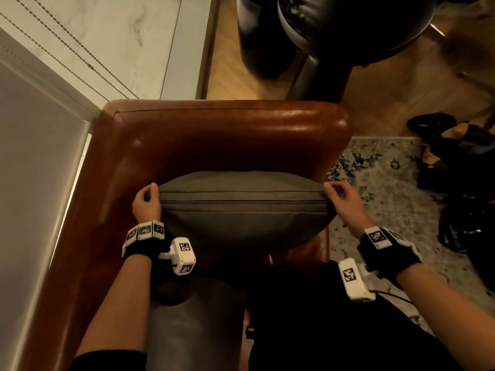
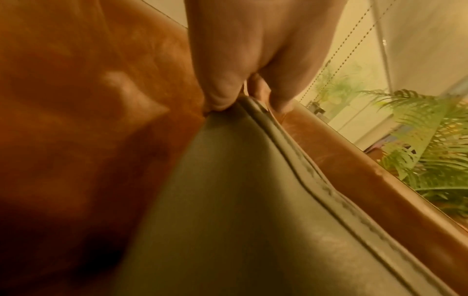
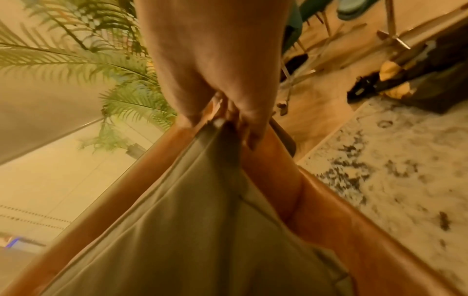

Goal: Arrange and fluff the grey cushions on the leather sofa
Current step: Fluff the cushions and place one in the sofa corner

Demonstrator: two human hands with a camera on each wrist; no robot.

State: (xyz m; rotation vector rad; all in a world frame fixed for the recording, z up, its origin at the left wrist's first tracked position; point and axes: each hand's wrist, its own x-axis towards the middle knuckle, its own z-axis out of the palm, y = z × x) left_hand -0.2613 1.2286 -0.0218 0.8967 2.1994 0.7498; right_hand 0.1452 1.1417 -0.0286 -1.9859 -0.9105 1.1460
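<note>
A grey cushion (image 1: 242, 207) stands on edge in the corner of the brown leather sofa (image 1: 222, 129), its seam running left to right. My left hand (image 1: 150, 195) pinches the cushion's left corner and my right hand (image 1: 333, 192) pinches its right corner. In the left wrist view the fingers (image 2: 222, 94) close on the grey cushion (image 2: 240, 200) at its seam tip. Seen from the right wrist, the fingers (image 3: 243, 120) grip the corner of the cushion (image 3: 190, 220) against the sofa arm (image 3: 316, 220).
A second dark grey cushion (image 1: 192, 330) lies on the seat near me. A window blind (image 1: 40, 170) borders the sofa's left. A patterned rug (image 1: 388, 196) and dark bags (image 1: 460, 170) lie on the right. A black round seat (image 1: 334, 28) stands beyond the sofa arm.
</note>
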